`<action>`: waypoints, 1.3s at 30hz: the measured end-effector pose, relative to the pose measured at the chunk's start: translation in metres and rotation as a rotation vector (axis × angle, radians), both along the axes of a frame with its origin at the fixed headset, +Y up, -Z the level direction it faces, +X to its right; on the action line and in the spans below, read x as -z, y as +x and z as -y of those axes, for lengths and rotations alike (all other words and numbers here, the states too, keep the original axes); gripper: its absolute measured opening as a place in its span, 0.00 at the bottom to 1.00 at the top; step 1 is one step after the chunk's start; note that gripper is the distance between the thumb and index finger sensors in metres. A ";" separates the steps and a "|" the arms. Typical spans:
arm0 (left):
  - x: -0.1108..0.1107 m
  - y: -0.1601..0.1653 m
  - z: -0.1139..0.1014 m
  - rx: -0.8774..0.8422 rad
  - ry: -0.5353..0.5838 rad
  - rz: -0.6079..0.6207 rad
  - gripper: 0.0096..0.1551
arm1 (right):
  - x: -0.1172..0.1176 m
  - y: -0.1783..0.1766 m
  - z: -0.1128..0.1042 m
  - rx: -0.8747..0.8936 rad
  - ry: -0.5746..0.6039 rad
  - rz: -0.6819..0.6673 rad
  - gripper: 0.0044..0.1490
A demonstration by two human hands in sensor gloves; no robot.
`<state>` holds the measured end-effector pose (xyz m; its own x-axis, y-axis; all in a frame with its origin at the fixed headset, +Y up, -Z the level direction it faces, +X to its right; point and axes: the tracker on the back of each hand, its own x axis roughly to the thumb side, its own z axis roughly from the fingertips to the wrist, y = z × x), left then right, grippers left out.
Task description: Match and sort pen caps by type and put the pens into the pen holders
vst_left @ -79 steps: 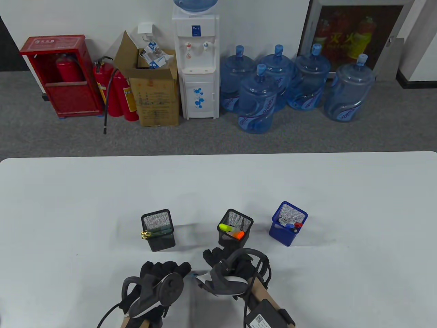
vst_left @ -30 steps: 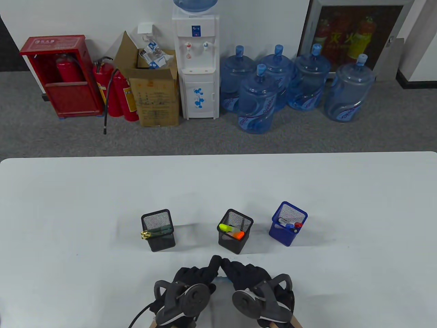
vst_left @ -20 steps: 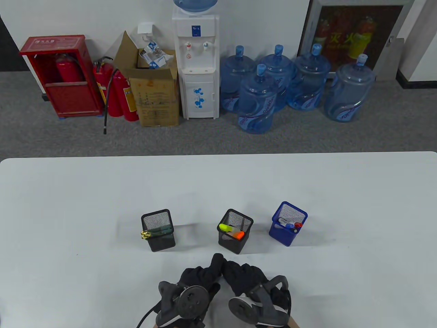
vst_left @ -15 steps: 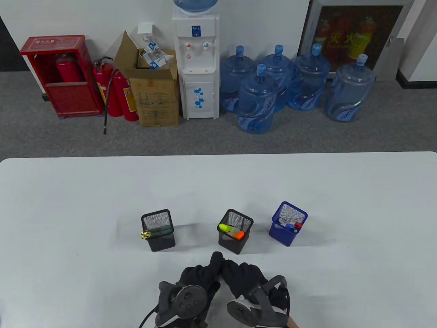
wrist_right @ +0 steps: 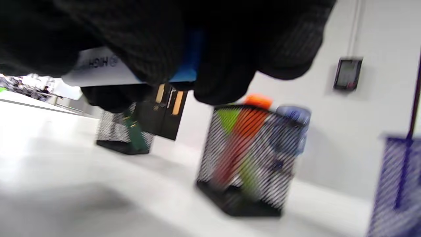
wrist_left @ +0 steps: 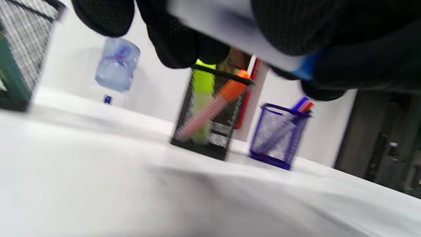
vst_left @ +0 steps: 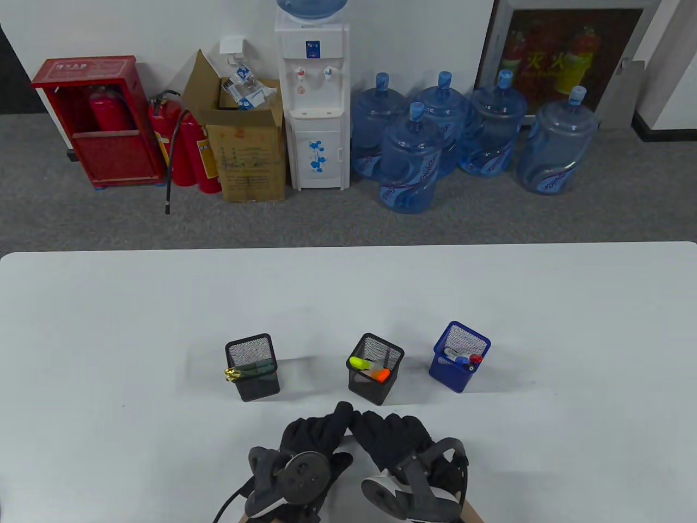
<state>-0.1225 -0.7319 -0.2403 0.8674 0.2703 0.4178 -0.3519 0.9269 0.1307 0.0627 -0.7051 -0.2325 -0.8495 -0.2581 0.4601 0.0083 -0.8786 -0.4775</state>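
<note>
Low at the table's centre, my left hand and right hand meet fingertip to fingertip, just in front of the middle black mesh holder. In the left wrist view, my left fingers curl round a white marker barrel. In the right wrist view, my right fingers close on its blue cap, which sits at the barrel's end. The table view hides the marker under the gloves. The middle holder carries yellow and orange highlighters.
A black mesh holder with dark green pens stands at the left. A blue mesh holder with capped markers stands at the right. Water bottles, a dispenser and extinguishers line the floor behind the table.
The hands, apart 2.6 s ago, have come together over the marker. Over the last second they have edged slightly toward the middle holder and stayed joined.
</note>
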 end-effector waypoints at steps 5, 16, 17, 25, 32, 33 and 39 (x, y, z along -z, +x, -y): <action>0.004 -0.028 0.000 -0.017 -0.030 -0.074 0.50 | 0.020 0.018 -0.041 -0.021 0.108 0.128 0.37; 0.003 -0.033 0.010 0.160 -0.061 -0.093 0.48 | 0.072 -0.020 -0.041 -0.595 0.342 0.275 0.34; 0.003 -0.034 0.009 0.165 -0.057 -0.093 0.48 | 0.074 -0.024 -0.038 -0.609 0.344 0.272 0.34; 0.003 -0.035 0.006 0.166 -0.037 -0.088 0.49 | 0.090 -0.038 -0.014 -0.730 0.291 0.279 0.37; 0.004 -0.035 0.006 0.185 -0.039 -0.093 0.49 | 0.084 -0.026 -0.025 -0.648 0.269 0.295 0.42; 0.004 -0.036 0.006 0.186 -0.039 -0.094 0.49 | 0.082 -0.023 -0.028 -0.637 0.271 0.298 0.42; 0.004 -0.038 0.007 0.180 -0.060 -0.112 0.49 | 0.053 0.017 -0.036 -0.428 0.213 0.313 0.41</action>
